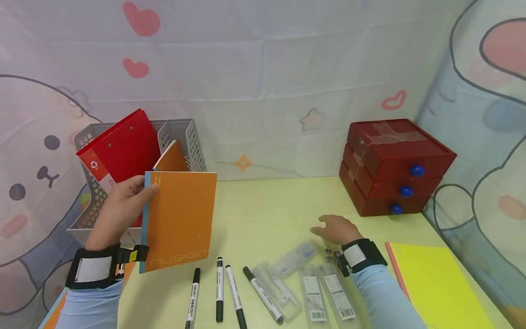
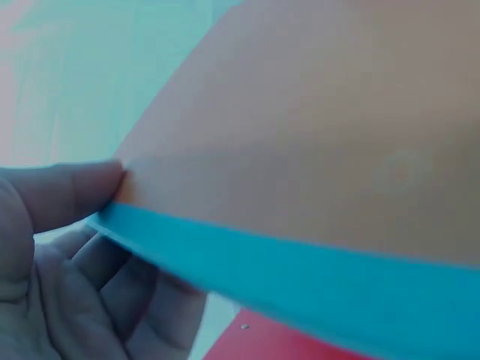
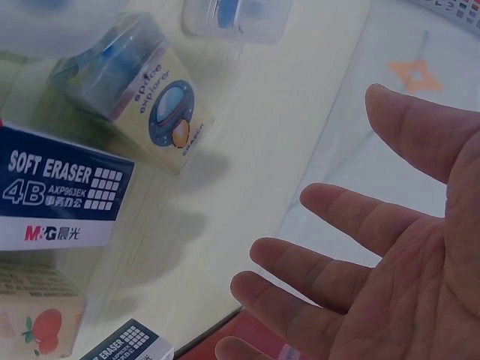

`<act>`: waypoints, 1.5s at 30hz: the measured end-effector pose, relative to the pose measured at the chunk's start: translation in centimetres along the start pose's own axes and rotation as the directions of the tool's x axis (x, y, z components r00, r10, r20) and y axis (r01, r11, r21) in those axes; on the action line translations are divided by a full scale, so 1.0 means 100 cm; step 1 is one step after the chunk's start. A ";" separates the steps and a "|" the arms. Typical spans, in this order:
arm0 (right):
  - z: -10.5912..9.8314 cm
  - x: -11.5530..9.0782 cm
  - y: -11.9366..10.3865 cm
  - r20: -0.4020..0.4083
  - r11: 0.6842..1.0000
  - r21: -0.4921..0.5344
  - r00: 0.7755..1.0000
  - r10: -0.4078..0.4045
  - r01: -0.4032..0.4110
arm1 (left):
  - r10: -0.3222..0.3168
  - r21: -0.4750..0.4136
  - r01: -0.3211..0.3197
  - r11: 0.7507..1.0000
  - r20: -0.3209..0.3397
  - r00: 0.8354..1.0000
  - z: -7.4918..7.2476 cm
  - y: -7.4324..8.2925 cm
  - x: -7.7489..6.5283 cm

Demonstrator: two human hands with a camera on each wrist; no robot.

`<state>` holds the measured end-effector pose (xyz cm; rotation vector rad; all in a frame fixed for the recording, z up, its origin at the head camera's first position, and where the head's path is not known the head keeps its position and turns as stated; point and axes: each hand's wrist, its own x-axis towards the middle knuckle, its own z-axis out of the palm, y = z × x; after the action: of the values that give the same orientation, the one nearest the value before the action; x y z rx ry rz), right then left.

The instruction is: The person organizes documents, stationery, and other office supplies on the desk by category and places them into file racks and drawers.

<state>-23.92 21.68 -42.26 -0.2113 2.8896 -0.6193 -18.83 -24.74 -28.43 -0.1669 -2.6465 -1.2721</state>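
Note:
My left hand (image 1: 123,203) pinches an orange notebook (image 1: 181,214) with a blue spine strip by its left edge, thumb on the front cover. It holds the notebook upright in front of a grey basket (image 1: 195,141). Inside the basket stand a red folder (image 1: 131,151) and another orange notebook (image 1: 174,157). In the left wrist view, the notebook's blue strip (image 2: 285,262) lies between thumb and fingers. My right hand (image 1: 338,229) hovers over the table with fingers spread, holding nothing. Boxed erasers (image 3: 60,187) (image 3: 176,109) sit near it in the right wrist view.
Several markers (image 1: 219,290) lie at the front beside clear plastic cases (image 1: 314,294). A dark red drawer box (image 1: 398,169) with blue knobs stands at the back right. A yellow notebook (image 1: 439,283) lies along the right edge. A printed cloth (image 1: 263,68) hangs behind the table.

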 end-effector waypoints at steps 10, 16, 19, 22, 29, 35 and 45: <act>0.000 -0.001 0.003 0.008 1.000 -0.015 1.000 0.010 -0.009 | -0.101 -0.090 0.073 0.993 -0.377 0.921 -0.011 0.014 0.013; -0.001 -0.002 0.003 0.012 1.000 -0.020 1.000 0.017 -0.017 | -0.079 -0.152 -0.025 0.988 -0.640 0.765 -0.019 0.015 0.022; -0.002 -0.003 0.002 0.014 1.000 -0.022 1.000 0.019 -0.018 | -0.061 -0.164 -0.086 0.983 -0.725 0.686 -0.023 0.013 0.028; -0.001 -0.003 0.003 0.014 1.000 -0.020 1.000 0.021 -0.021 | -0.053 -0.151 -0.109 0.982 -0.787 0.615 -0.024 0.010 0.035; 0.002 -0.001 0.005 0.009 1.000 -0.012 1.000 0.017 -0.017 | -0.081 -0.185 -0.125 0.975 -0.817 0.570 -0.011 0.001 0.055; 0.003 0.000 0.006 0.020 1.000 -0.012 1.000 0.019 -0.019 | -0.074 -0.116 -0.034 0.993 -0.805 0.588 0.011 -0.011 0.073; 0.003 -0.001 0.007 0.023 0.999 -0.021 0.999 0.025 -0.025 | -0.147 -0.185 0.013 0.983 -0.733 0.665 0.062 -0.047 0.095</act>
<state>-23.82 22.24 -42.80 -0.1836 2.8731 -0.5786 -29.79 -22.71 -33.63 0.3862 -1.8444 -1.2265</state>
